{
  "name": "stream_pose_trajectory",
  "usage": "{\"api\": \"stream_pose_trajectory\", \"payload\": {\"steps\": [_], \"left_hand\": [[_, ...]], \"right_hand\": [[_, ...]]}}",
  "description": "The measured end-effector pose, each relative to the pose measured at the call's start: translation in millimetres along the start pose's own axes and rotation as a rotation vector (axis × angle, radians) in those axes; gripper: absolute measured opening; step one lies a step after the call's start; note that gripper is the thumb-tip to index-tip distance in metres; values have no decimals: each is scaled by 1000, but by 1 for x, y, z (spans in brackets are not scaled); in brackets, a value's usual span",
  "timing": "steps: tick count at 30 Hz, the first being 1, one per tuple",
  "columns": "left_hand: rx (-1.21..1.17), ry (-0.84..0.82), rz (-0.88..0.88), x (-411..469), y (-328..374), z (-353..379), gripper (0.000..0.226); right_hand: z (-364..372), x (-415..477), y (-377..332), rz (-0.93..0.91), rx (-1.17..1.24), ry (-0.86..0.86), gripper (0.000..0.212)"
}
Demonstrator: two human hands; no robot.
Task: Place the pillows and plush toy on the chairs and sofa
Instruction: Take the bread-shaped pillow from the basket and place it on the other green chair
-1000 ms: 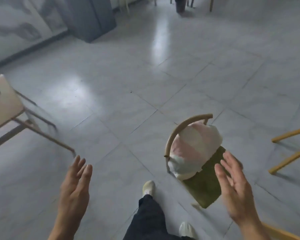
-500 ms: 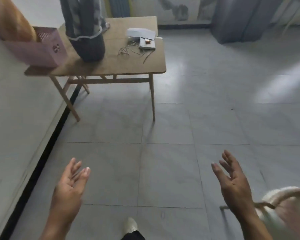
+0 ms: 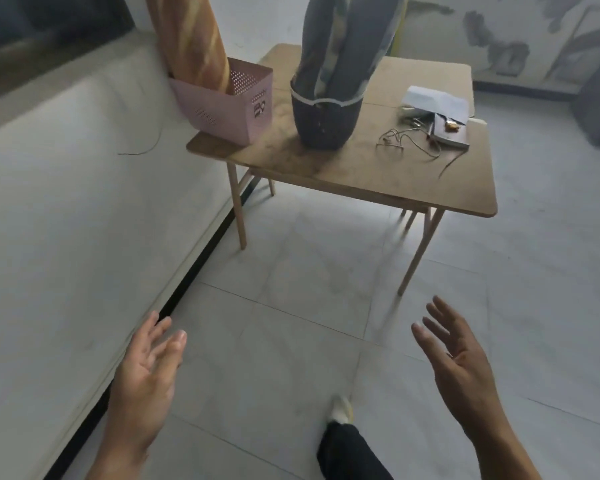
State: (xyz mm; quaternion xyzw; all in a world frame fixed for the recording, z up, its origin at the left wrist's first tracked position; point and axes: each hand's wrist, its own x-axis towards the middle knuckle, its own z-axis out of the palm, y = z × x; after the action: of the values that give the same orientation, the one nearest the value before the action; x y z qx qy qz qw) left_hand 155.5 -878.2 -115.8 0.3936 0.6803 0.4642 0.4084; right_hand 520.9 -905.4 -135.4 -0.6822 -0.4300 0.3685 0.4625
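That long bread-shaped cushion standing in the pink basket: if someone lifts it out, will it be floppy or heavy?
The bread-shaped cushion looks like soft plush, so probably light. Being long, it may sag if gripped at one end. It leans in the pink basket, which sits near the table edge and might tip when pulled.

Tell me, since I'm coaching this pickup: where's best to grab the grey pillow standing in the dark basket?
Probably the grey pillow's midsection above the dark basket's rim, from the near side with both hands, then lift straight up: it stands upright, its lower end sunk in the basket.
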Motion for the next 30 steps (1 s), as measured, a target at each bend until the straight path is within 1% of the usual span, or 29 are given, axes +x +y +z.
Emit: {"api": "stream_pose_trajectory", "payload": {"steps": [3, 4, 7, 9, 12, 14, 16, 19, 22, 26, 30], "left_hand": [[5, 16, -18, 63, 4, 19, 69], [9, 27, -26, 87, 7, 26, 69], [30, 56, -46, 167, 23, 47, 59], [61, 68, -35, 220, 48, 55, 59], [81, 117, 44, 295, 96, 63, 60], [76, 140, 88, 338, 121, 63, 63], [61, 155, 111, 378, 137, 61, 62], [40, 176, 124, 441, 145, 57, 64], [34, 149, 97, 516, 139, 54, 64], [46, 49, 60, 638, 131, 54, 61], [50, -73, 72, 761, 164, 46, 62]], "right_hand": [[41, 69, 3, 0, -5, -7, 73], [57, 95, 5, -2, -13, -10, 74], [102, 183, -5, -6, -10, -44, 75], [127, 243, -27, -12, 4, -80, 76], [165, 328, -79, -65, 15, -151, 75], [192, 377, -111, -107, 1, -187, 70], [222, 418, -140, -149, 2, -220, 67], [272, 470, -170, -178, 3, -257, 68], [326, 514, -182, -158, -11, -267, 70], [405, 575, -186, -114, -56, -207, 68], [470, 633, -217, -83, -27, -140, 69]]}}
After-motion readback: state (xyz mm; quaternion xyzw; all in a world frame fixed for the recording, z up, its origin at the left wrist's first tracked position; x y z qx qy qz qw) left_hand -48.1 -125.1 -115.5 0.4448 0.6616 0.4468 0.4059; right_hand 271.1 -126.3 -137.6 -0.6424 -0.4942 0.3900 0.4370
